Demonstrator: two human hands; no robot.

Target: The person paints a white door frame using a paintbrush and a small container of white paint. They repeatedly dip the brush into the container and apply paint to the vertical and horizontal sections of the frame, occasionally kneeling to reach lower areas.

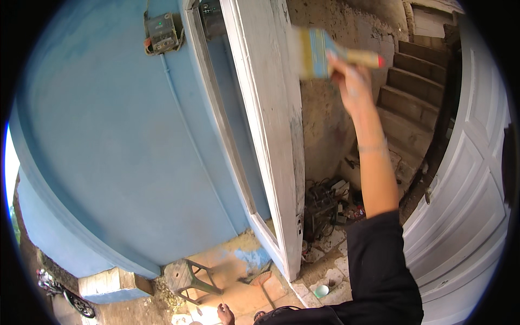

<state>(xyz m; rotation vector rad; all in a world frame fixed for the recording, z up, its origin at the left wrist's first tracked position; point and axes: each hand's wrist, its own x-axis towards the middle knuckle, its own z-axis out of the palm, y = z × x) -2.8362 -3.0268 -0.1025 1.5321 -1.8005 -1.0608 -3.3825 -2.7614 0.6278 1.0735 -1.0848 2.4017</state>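
My right hand is raised high with the arm stretched out. It grips a wide paintbrush with a pale handle, red at its end, and a blue and yellow band. The bristles are smeared by motion and point left at the edge of a white-painted wooden door panel. Whether they touch it I cannot tell. Dark streaks and patches show along the panel's right edge. My left hand is low at the bottom edge, partly cut off. A few of its fingers show, but not whether they hold anything.
A stool stands by the blue wall, near a broom. A small pale cup sits on broken tiles. Tangled machinery and debris lie below the concrete stairs. A white panelled door is at right.
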